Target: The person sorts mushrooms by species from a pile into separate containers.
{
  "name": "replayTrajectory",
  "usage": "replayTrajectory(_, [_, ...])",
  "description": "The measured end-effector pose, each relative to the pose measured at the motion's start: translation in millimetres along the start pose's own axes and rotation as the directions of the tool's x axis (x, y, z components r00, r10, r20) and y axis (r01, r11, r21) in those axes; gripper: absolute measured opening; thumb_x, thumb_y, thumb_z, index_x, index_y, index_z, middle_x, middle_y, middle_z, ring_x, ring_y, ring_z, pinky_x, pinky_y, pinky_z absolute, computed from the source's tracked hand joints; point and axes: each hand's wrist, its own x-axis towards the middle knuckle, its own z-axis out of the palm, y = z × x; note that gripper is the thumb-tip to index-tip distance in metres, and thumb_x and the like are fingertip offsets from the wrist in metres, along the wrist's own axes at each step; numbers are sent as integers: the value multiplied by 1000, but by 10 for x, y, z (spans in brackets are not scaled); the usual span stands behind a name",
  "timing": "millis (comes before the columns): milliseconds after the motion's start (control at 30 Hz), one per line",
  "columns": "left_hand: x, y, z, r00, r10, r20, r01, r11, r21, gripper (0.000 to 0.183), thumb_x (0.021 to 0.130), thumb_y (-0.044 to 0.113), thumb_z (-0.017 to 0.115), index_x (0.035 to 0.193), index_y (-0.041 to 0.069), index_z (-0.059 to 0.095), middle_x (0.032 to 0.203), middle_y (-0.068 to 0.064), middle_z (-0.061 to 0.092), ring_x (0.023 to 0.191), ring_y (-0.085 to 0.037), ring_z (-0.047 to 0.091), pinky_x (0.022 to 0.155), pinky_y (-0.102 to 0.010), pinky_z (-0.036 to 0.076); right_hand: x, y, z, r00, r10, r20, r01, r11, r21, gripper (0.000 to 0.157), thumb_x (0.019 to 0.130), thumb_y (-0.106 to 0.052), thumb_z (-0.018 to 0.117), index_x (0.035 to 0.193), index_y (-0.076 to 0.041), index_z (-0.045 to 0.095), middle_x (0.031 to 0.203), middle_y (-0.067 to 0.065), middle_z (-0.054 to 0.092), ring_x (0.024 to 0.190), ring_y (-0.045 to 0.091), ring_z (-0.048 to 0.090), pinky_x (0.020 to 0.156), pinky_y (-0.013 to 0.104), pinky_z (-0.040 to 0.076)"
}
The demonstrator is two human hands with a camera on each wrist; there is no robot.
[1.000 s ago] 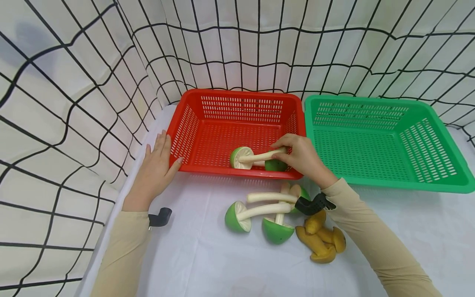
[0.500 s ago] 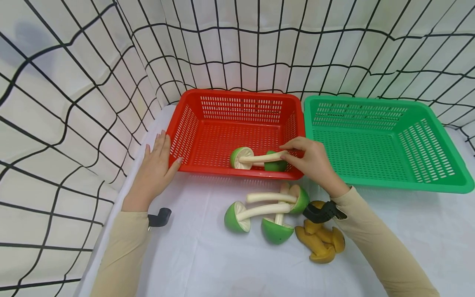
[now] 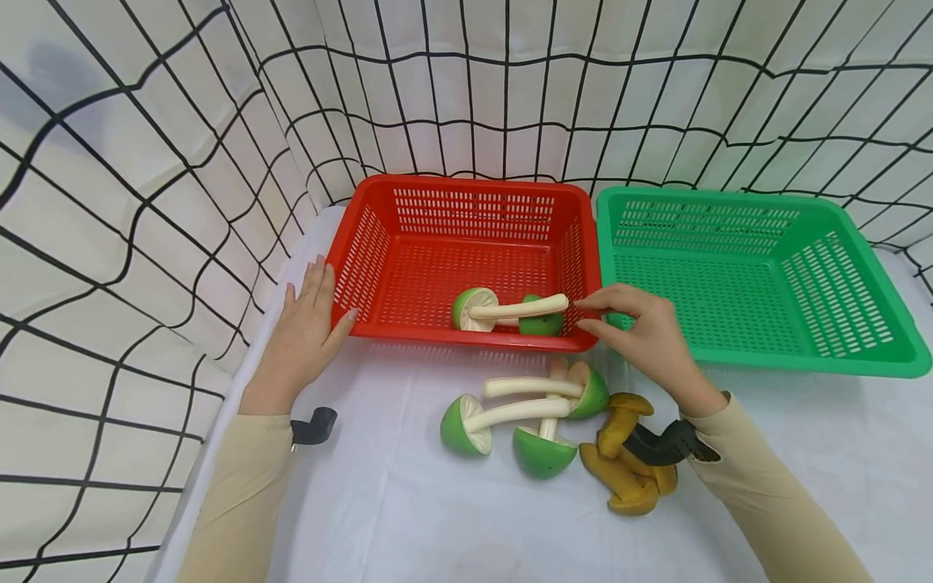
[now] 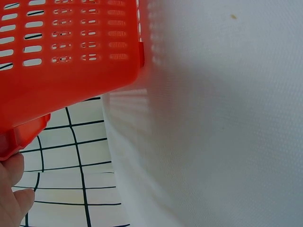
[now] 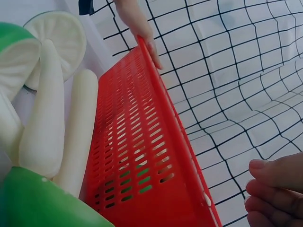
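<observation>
My left hand (image 3: 302, 332) rests on the left rim of the red basket (image 3: 466, 333), fingers straight. Inside the basket, near its front right, lie two green-capped toy mushrooms; the upper mushroom (image 3: 475, 312) has its pale stem pointing right across the other mushroom (image 3: 541, 325). My right hand (image 3: 641, 332) hovers over the gap between the red and green baskets, thumb and fingertips apart and holding nothing. In the right wrist view, the fingers (image 5: 274, 177) appear at the lower right, past the basket rim.
A green basket (image 3: 758, 362) stands right of the red one. Several green-capped mushrooms (image 3: 543, 453) lie on the white cloth in front, beside several yellow-brown mushrooms (image 3: 632, 494) under my right wrist. A black grid over white cloth (image 3: 503, 89) closes off the back and left.
My right hand has let go of the mushroom stem in the red basket and drawn back to the right. The mushroom stays where it was. My left hand has not moved.
</observation>
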Motion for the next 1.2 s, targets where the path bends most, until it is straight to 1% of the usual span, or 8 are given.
replayTrajectory(200, [1,3,0,1000,-5,2,5,1000,1,69,99,30,40,145,-12,11,154,-26,7,142,-37,4,110,-58,1,-139,-49,-92,1000,6,-9,-6,1000,12,26,73,6,76,97,-2,73,94,4,69,90,8,60,78,16,48])
replayTrajectory(333, [4,0,4,1000,-5,4,5,1000,5,69,99,30,40,146,-12,11,154,-25,7,142,-36,3,110,-58,2,-224,-72,-150,1000,-4,-6,4,1000,-2,30,70,9,77,98,-1,73,95,4,69,94,3,58,79,14,47])
replayTrajectory(500, [16,-3,7,1000,0,0,0,1000,7,69,99,29,41,145,-12,11,154,-25,6,142,-36,4,110,-59,2,-326,-69,-189,1000,-30,-4,30,1000,5,32,68,11,77,97,-1,73,93,4,69,94,2,58,79,13,46])
replayTrajectory(667, [27,2,4,1000,2,-4,-2,1000,7,69,99,30,41,145,-12,12,154,-25,6,142,-36,3,109,-59,2,-438,-60,-202,998,-59,-26,60,998,25,36,64,15,77,96,-2,73,93,5,69,94,3,59,81,12,45])
replayTrajectory(733, [27,5,4,1000,2,-5,-2,1000,7,69,99,30,41,145,-12,12,154,-26,7,142,-37,4,109,-60,2,-482,-51,-206,998,-60,-25,61,998,18,38,63,14,78,96,-3,73,94,4,69,95,3,59,82,12,44])
replayTrajectory(933, [22,6,9,1000,-3,-4,3,1000,10,69,99,30,40,145,-13,13,153,-27,9,142,-38,5,109,-60,3,-610,-22,-194,999,-31,-18,31,999,-11,38,64,13,78,98,-5,73,96,3,68,98,2,58,85,11,42])
replayTrajectory(1100, [19,5,13,1000,-5,0,5,1000,6,69,99,31,40,145,-13,13,154,-26,7,142,-37,3,109,-60,2,-732,7,-158,1000,-21,-17,21,1000,7,40,63,13,78,98,-6,73,95,3,68,97,1,57,86,11,41])
replayTrajectory(1200, [15,4,15,1000,-7,3,7,1000,5,69,99,31,40,145,-12,12,154,-26,7,142,-37,3,109,-60,2,-797,43,-134,1000,-29,-7,29,999,17,42,62,14,78,99,-5,73,94,4,69,98,2,58,87,11,41])
